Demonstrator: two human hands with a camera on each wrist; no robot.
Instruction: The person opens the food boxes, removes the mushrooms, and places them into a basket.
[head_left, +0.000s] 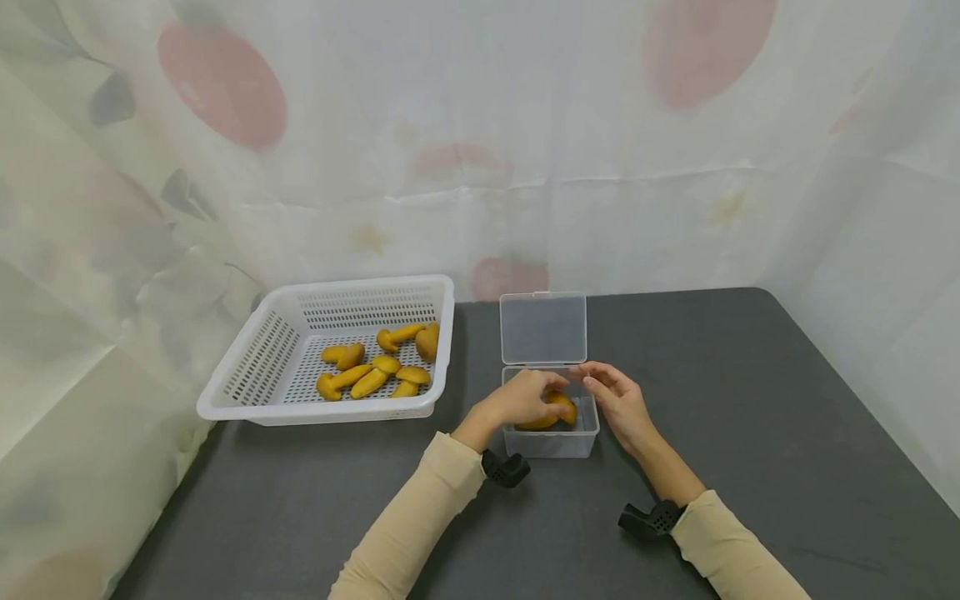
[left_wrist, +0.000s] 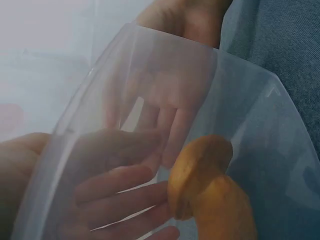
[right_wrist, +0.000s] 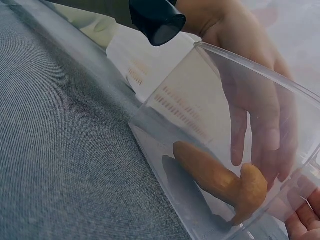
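Observation:
A clear plastic box (head_left: 551, 447) stands on the table, its hinged lid (head_left: 543, 329) raised at the back. Inside lies a yellow-brown mushroom (right_wrist: 212, 176), resting on the floor of the box in the right wrist view. My left hand (head_left: 525, 398) reaches over the left rim, fingers hanging down inside, beside the mushroom. From the left wrist view, these fingers extend toward the mushroom's cap (left_wrist: 187, 180) and look to touch it, without curling round it. At the box's right rear side is my right hand (head_left: 618, 408), fingers extended near the rim.
Left of the box sits a white perforated basket (head_left: 247, 412) holding several similar mushrooms (head_left: 371, 381). A dark grey table (head_left: 720, 400) lies under everything. Printed curtains (head_left: 465, 192) hang behind and on the left. Black devices (head_left: 506, 469) are strapped on both wrists.

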